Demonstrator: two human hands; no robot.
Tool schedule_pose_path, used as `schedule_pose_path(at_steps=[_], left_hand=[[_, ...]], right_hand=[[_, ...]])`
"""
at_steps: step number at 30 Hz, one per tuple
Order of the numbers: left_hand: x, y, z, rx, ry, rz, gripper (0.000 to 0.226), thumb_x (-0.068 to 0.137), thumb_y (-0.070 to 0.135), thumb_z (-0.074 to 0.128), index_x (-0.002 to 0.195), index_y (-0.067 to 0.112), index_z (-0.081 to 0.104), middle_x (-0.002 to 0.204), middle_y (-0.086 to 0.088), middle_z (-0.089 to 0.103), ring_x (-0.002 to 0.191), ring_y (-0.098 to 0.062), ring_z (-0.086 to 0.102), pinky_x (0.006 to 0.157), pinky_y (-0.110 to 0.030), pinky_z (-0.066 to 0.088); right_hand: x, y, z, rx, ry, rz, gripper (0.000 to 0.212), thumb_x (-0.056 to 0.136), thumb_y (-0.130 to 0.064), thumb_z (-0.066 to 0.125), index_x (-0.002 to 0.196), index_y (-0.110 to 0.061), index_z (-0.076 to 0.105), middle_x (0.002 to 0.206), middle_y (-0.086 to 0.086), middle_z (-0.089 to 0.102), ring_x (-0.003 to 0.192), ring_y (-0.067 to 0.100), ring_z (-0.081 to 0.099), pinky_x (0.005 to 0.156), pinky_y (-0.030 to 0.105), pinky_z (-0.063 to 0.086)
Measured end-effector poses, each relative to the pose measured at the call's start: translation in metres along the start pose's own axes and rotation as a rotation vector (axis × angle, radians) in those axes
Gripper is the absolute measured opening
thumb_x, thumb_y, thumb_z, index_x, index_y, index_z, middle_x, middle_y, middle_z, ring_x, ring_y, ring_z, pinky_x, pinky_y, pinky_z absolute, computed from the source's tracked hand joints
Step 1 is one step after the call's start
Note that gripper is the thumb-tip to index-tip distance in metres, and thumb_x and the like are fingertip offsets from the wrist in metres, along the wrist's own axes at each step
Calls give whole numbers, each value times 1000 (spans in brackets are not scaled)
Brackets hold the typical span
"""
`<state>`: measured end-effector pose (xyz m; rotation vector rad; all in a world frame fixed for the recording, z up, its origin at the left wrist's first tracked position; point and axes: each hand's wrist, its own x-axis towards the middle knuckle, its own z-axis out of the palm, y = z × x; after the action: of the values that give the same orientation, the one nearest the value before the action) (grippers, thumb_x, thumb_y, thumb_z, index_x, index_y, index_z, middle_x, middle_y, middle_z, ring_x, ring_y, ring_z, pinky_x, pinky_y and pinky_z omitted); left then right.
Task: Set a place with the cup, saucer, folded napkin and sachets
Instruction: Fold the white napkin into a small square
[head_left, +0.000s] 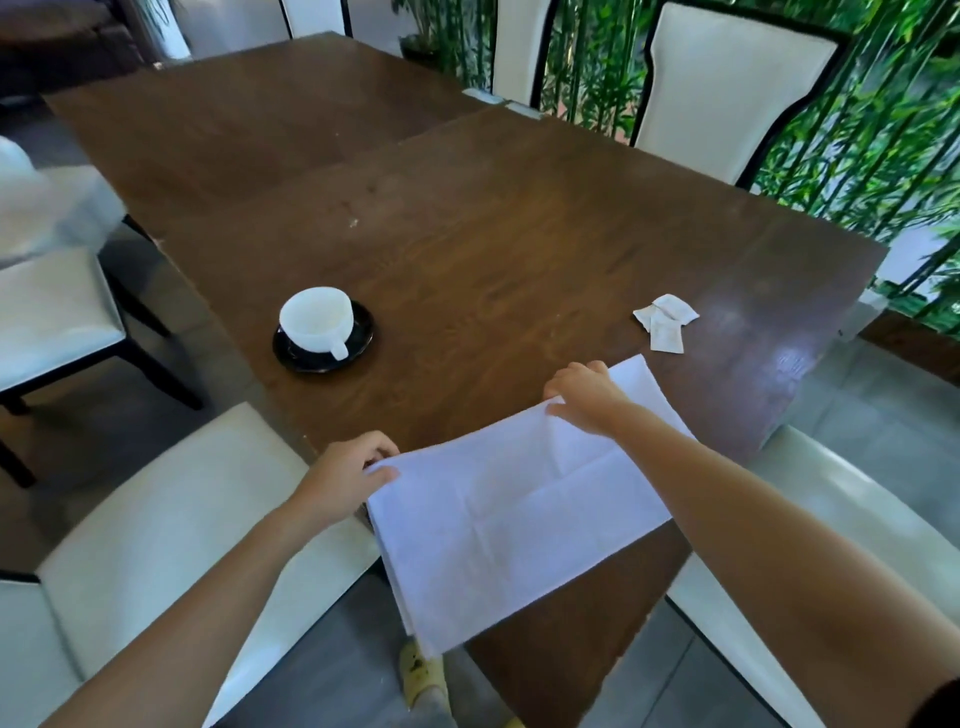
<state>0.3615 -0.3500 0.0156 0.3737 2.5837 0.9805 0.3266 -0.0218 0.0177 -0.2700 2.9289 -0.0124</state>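
A white napkin (498, 514) lies spread over the near corner of the dark wooden table (467, 218), its lower part hanging past the edge. My left hand (348, 475) pinches its left corner. My right hand (584, 397) grips its far edge near the middle. A white cup (318, 319) sits on a black saucer (358, 343) to the left, handle pointing toward me. Three white sachets (666, 321) lie in a loose pile to the right, beyond the napkin.
White cushioned chairs stand around the table: one at my near left (156, 519), one at my near right (831, 519), one at the far left (47, 306) and one across at the far right (727, 88). Green bamboo (872, 130) fills the background. A foot in a yellow slipper (423, 675) shows below.
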Motion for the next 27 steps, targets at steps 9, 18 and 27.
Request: schedule_pose_path(at_steps=[9,18,27], left_hand=[[50,83,-99,176,132,301,13,90,21,58,79,24,65,78,10,66,75,-3,59,64,-13,39],[83,136,-145,151,187,364,17,89,24,59,76,29,68,84,12,69,82,-7,61,70,-25,44],[100,139,-177,213,281,367,12,87,21,61,81,24,71,88,7,69,84,-9,59,67,-22,42]], right_hand=[[-33,39,-87,272,156,77,29,94,-38,48,92,-11,59,83,10,64,76,28,55,65,35,43],[-63,63,-116,340,154,186,35,84,-43,63,81,-9,60,65,-1,49,66,21,48,61,33,39],[-79,92,-98,301,-1,348,12,85,-24,59,88,-13,63,85,3,55,79,19,51,67,28,38]])
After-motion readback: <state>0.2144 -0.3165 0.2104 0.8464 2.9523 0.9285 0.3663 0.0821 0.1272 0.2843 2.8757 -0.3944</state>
